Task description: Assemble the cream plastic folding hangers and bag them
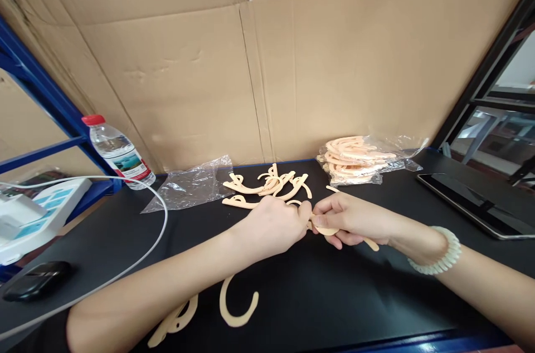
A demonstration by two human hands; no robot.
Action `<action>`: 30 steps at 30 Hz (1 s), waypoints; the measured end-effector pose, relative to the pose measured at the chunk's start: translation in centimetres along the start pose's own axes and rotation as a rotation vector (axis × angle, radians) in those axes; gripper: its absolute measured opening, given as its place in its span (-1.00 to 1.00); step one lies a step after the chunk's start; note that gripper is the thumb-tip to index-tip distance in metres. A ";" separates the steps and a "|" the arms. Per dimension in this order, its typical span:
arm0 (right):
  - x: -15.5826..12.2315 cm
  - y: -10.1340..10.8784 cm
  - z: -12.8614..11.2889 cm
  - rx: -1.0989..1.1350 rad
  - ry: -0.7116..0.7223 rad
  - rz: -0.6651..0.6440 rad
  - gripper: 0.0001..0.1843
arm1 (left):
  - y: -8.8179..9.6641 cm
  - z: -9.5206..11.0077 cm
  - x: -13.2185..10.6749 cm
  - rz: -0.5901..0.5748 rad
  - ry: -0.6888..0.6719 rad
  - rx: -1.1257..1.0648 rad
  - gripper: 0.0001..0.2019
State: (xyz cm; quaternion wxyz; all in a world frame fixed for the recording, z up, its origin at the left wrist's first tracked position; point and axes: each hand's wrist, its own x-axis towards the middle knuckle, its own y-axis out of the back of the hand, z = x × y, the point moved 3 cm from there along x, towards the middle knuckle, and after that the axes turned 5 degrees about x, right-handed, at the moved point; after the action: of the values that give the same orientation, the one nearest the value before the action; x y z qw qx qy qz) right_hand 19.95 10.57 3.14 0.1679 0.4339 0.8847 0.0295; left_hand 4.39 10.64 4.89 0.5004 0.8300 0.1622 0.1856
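Over the middle of the black table, my left hand is closed with its thumb and fingers pinched together. My right hand, a pale beaded bracelet on its wrist, meets it fingertip to fingertip. Between them both hands hold a beige plastic folding hanger; one arm sticks out below my right palm. My fingers hide how its parts join. Just beyond lie several beige hanger pieces in a loose pile. Nearer me rest a curved hanger hook and a hanger arm, partly covered by my left forearm.
A clear bag of hanger pieces stands at the back, a flat plastic bag left of the pile. At left are a water bottle, power strip, white cable and black mouse; at right, a tablet.
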 end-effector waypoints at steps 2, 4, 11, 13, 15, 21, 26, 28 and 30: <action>-0.6 0.1 -0.6 -0.148 -0.025 0.081 -0.73 | 0.4 -0.1 -0.1 -0.001 -0.003 -0.017 -0.85; -0.9 0.0 -0.9 -0.224 -0.047 0.091 -0.72 | 0.6 0.0 -0.2 -0.009 -0.012 -0.044 -0.86; -2.9 0.1 -2.5 -0.568 0.319 0.202 -0.89 | 1.0 -1.4 -0.8 -0.032 0.117 -0.189 -0.84; -3.2 0.6 -2.5 -0.433 0.330 0.225 -0.94 | 1.4 -2.2 -1.2 -0.026 0.179 -0.226 -0.80; -3.0 1.1 -2.3 -0.160 0.304 0.209 -0.90 | 2.0 -2.7 -1.6 0.015 0.228 -0.345 -0.76; -1.0 1.9 -1.3 0.465 0.263 0.034 -0.69 | 2.3 -2.1 -1.9 0.035 0.324 -1.029 -0.69; -0.6 2.1 -0.6 0.544 0.375 0.165 -0.72 | 0.8 -0.5 -1.9 -0.151 0.282 -1.359 -0.65; -0.5 1.6 -0.3 0.544 0.425 0.177 -0.76 | 0.1 -0.1 -2.1 -0.232 0.285 -1.494 -0.65; -0.4 1.0 0.1 0.538 0.432 0.225 -0.74 | -0.6 0.3 -2.3 -0.291 0.302 -1.603 -0.65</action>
State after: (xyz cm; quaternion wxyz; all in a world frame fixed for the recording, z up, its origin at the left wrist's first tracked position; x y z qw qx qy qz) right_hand 20.92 10.87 3.33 -0.1474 0.5410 0.8226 -0.0949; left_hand 2.46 9.68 3.89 0.9322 0.1582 0.1519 0.2880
